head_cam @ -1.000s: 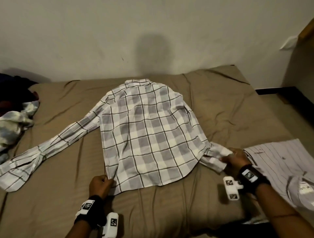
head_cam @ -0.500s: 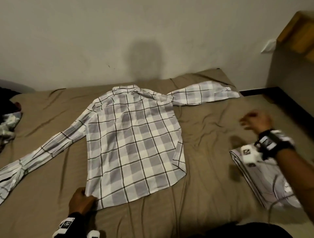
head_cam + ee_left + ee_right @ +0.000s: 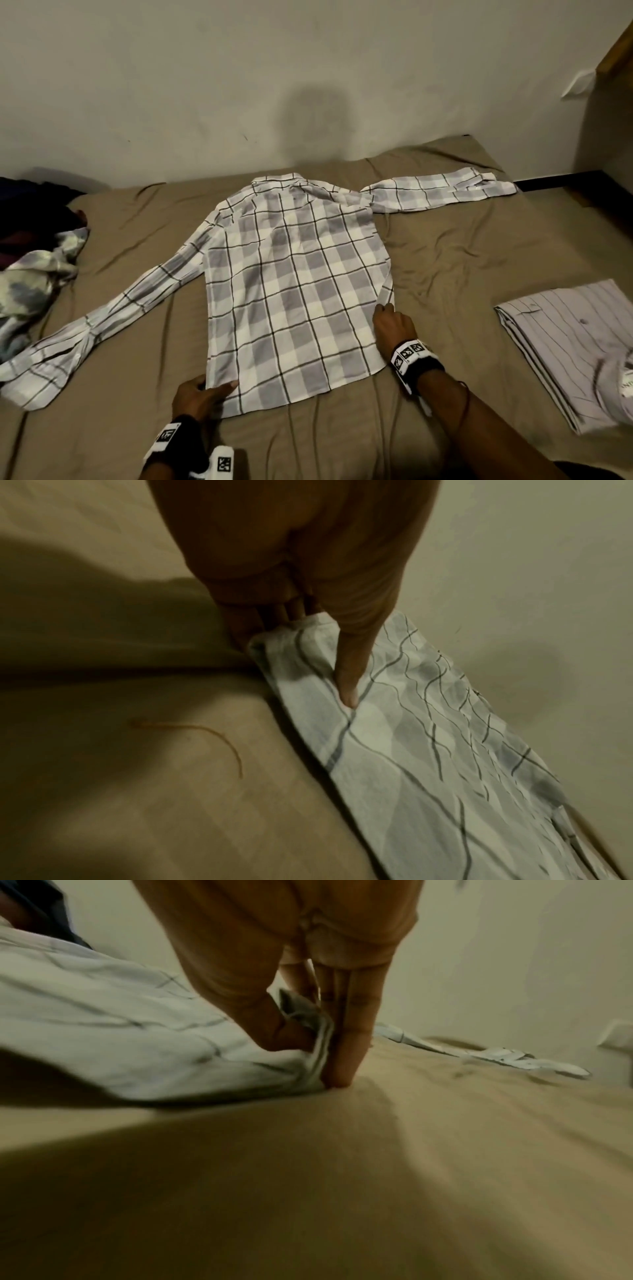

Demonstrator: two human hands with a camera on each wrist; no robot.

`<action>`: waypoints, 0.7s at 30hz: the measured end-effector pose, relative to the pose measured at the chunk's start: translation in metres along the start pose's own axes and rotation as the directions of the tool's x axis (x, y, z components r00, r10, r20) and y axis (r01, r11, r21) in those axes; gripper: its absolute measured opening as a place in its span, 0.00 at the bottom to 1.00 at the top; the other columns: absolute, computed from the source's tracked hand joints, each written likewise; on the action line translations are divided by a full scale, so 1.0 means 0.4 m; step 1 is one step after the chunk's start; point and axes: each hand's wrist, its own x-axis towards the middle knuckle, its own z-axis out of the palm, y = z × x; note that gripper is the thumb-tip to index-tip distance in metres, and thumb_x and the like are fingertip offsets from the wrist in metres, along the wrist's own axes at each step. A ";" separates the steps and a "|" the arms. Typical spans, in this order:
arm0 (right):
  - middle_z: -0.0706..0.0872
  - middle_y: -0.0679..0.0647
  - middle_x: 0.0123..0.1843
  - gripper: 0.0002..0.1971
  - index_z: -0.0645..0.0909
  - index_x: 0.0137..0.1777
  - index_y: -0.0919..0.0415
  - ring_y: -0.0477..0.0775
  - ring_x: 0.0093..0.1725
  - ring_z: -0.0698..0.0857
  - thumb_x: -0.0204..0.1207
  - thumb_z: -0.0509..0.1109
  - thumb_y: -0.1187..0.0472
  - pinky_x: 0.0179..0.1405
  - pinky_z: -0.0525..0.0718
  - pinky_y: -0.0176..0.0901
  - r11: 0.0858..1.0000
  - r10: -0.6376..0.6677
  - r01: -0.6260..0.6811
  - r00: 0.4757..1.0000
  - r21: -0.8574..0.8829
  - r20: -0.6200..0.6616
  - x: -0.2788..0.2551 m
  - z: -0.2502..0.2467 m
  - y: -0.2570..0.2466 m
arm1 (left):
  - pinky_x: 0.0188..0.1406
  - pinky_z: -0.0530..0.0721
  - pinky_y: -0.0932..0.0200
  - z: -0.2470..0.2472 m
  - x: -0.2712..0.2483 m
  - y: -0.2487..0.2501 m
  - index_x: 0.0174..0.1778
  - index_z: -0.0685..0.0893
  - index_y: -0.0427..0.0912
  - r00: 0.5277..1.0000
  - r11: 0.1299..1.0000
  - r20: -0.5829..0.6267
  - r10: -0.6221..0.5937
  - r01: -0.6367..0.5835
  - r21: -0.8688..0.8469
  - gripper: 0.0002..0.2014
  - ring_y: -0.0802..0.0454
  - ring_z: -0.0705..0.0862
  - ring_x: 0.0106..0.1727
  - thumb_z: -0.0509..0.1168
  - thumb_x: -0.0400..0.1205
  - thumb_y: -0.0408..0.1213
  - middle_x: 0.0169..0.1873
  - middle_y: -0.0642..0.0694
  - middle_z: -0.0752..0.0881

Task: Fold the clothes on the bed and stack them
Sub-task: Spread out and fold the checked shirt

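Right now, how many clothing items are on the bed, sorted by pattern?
Plaid shirt, spread flat, both hands on it: 1
Striped shirt, folded: 1
Tie-dye garment, crumpled: 1
Dark clothing, heaped, item count unclear: at least 1
Total: at least 4

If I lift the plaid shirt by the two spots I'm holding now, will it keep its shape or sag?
Probably sag: the plaid shirt is thin and already buckles where the right hand pinches its side edge. Its sleeves lie loose and spread wide, so they would likely dangle. It looks light; the left hand pins the hem corner with a thumb on top.
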 end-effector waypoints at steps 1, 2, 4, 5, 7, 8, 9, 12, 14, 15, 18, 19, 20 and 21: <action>0.87 0.62 0.43 0.17 0.85 0.48 0.65 0.63 0.36 0.90 0.58 0.81 0.68 0.31 0.88 0.48 1.000 -0.008 0.007 0.999 -0.016 -0.051 -0.002 -0.016 0.018 | 0.54 0.91 0.39 -0.001 -0.007 0.003 0.47 0.94 0.38 1.000 1.000 0.016 0.011 -0.011 -0.017 0.19 0.38 0.93 0.45 0.88 0.63 0.37 0.39 0.40 0.94; 0.88 0.63 0.49 0.14 0.84 0.53 0.65 0.65 0.45 0.91 0.67 0.74 0.68 0.40 0.88 0.49 0.997 0.052 -0.047 0.996 0.060 -0.077 -0.006 -0.032 0.037 | 0.53 0.91 0.41 -0.002 -0.019 0.007 0.48 0.94 0.37 0.999 0.999 0.022 0.028 -0.027 -0.039 0.19 0.39 0.93 0.45 0.87 0.63 0.37 0.39 0.40 0.94; 0.88 0.67 0.55 0.11 0.83 0.55 0.69 0.69 0.53 0.89 0.73 0.70 0.66 0.47 0.85 0.50 0.947 0.179 -0.138 0.976 0.290 -0.121 -0.025 -0.061 0.089 | 0.39 0.91 0.52 -0.002 -0.054 0.017 0.49 0.92 0.31 0.999 0.990 0.007 0.052 -0.051 -0.134 0.13 0.44 0.92 0.37 0.82 0.70 0.29 0.35 0.40 0.93; 0.89 0.69 0.54 0.13 0.84 0.55 0.70 0.70 0.53 0.89 0.72 0.72 0.65 0.46 0.85 0.50 0.898 0.253 -0.191 0.961 0.395 -0.110 -0.047 -0.078 0.109 | 0.31 0.89 0.56 -0.004 -0.081 0.025 0.49 0.90 0.27 0.997 0.978 0.025 0.069 -0.063 -0.199 0.10 0.47 0.92 0.33 0.79 0.74 0.24 0.34 0.40 0.93; 0.90 0.69 0.51 0.16 0.86 0.55 0.67 0.72 0.50 0.89 0.67 0.75 0.63 0.42 0.81 0.47 0.784 0.358 -0.243 0.929 0.570 -0.096 -0.099 -0.097 0.146 | 0.27 0.89 0.58 -0.011 -0.142 0.040 0.52 0.88 0.25 0.991 0.946 0.099 0.096 -0.060 -0.320 0.07 0.47 0.92 0.34 0.72 0.79 0.20 0.40 0.36 0.93; 0.90 0.69 0.49 0.15 0.87 0.54 0.67 0.72 0.49 0.89 0.66 0.75 0.65 0.42 0.79 0.45 0.715 0.384 -0.238 0.919 0.658 -0.086 -0.133 -0.099 0.159 | 0.30 0.90 0.56 -0.027 -0.169 0.042 0.54 0.88 0.25 0.987 0.926 0.118 0.113 -0.062 -0.372 0.08 0.45 0.93 0.38 0.70 0.80 0.20 0.45 0.33 0.93; 0.91 0.69 0.47 0.15 0.88 0.53 0.67 0.71 0.48 0.89 0.65 0.75 0.66 0.43 0.78 0.44 0.630 0.410 -0.236 0.910 0.739 -0.059 -0.173 -0.088 0.171 | 0.33 0.91 0.56 -0.043 -0.196 0.041 0.55 0.88 0.27 0.983 0.914 0.129 0.134 -0.073 -0.399 0.08 0.44 0.94 0.42 0.69 0.81 0.20 0.49 0.32 0.93; 0.92 0.65 0.42 0.15 0.90 0.49 0.69 0.68 0.45 0.90 0.61 0.73 0.68 0.44 0.84 0.51 0.251 0.471 -0.235 0.877 0.939 0.094 -0.305 -0.003 0.213 | 0.29 0.87 0.67 -0.112 -0.265 0.009 0.51 0.89 0.30 0.984 0.932 0.090 0.156 -0.117 -0.343 0.06 0.54 0.93 0.36 0.69 0.81 0.20 0.40 0.40 0.94; 0.91 0.66 0.38 0.10 0.89 0.44 0.72 0.67 0.37 0.88 0.63 0.70 0.72 0.37 0.83 0.57 0.060 0.469 -0.295 0.852 0.954 0.234 -0.377 0.063 0.223 | 0.26 0.82 0.74 -0.147 -0.295 -0.027 0.47 0.90 0.30 0.989 0.958 0.074 0.127 -0.103 -0.267 0.05 0.58 0.91 0.31 0.73 0.78 0.20 0.33 0.45 0.93; 0.88 0.66 0.33 0.06 0.87 0.40 0.73 0.64 0.32 0.84 0.66 0.69 0.74 0.33 0.80 0.54 0.018 0.472 -0.345 0.830 0.938 0.296 -0.406 0.095 0.219 | 0.27 0.81 0.76 -0.164 -0.285 -0.069 0.48 0.91 0.30 0.989 0.974 0.075 0.126 -0.109 -0.199 0.06 0.58 0.90 0.32 0.75 0.77 0.21 0.32 0.48 0.93; 0.75 0.62 0.26 0.08 0.77 0.30 0.73 0.57 0.27 0.74 0.69 0.70 0.73 0.22 0.75 0.41 0.027 0.501 -0.466 0.772 0.885 0.391 -0.436 0.158 0.199 | 0.34 0.83 0.75 -0.173 -0.231 -0.188 0.50 0.94 0.34 0.994 0.996 0.064 0.088 -0.087 -0.017 0.13 0.50 0.90 0.46 0.84 0.71 0.32 0.35 0.51 0.94; 0.73 0.62 0.27 0.09 0.76 0.30 0.72 0.58 0.27 0.73 0.71 0.70 0.73 0.19 0.76 0.40 0.021 0.503 -0.479 0.764 0.878 0.405 -0.432 0.169 0.195 | 0.34 0.85 0.70 -0.167 -0.221 -0.212 0.48 0.94 0.35 0.996 0.997 0.054 0.076 -0.077 0.016 0.16 0.47 0.90 0.45 0.86 0.69 0.37 0.35 0.48 0.94; 0.74 0.62 0.29 0.10 0.77 0.31 0.72 0.59 0.29 0.74 0.74 0.70 0.73 0.19 0.78 0.40 0.014 0.507 -0.486 0.757 0.874 0.413 -0.433 0.181 0.192 | 0.33 0.85 0.65 -0.163 -0.219 -0.231 0.46 0.94 0.34 0.999 0.999 0.033 0.038 -0.039 0.031 0.18 0.45 0.90 0.42 0.87 0.67 0.41 0.35 0.44 0.94; 0.75 0.62 0.31 0.09 0.79 0.34 0.71 0.60 0.31 0.75 0.75 0.70 0.71 0.21 0.81 0.42 0.000 0.502 -0.499 0.750 0.867 0.432 -0.429 0.186 0.192 | 0.30 0.85 0.63 -0.157 -0.217 -0.242 0.45 0.94 0.32 1.000 1.000 0.012 0.002 -0.002 0.031 0.17 0.44 0.88 0.40 0.86 0.68 0.40 0.36 0.40 0.94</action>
